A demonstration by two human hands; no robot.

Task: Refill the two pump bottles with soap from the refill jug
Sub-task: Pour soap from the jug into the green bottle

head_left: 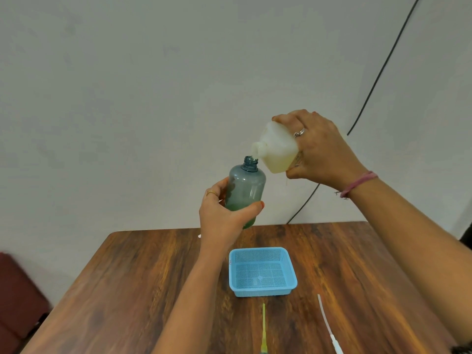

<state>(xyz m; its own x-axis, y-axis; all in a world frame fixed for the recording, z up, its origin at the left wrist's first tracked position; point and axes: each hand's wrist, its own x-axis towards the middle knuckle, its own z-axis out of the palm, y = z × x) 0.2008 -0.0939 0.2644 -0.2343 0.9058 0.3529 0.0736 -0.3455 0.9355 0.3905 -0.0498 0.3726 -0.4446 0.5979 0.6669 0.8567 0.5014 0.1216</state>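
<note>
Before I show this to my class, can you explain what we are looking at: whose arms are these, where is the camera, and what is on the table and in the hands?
One camera, worn on a person's head, looks down over their own arms. The left hand holds a grey-blue bottle with its pump off; the right hand tips a white refill jug over its open neck. On the wooden table lie a blue basket and two pump tubes, one yellowish, one white.
</note>
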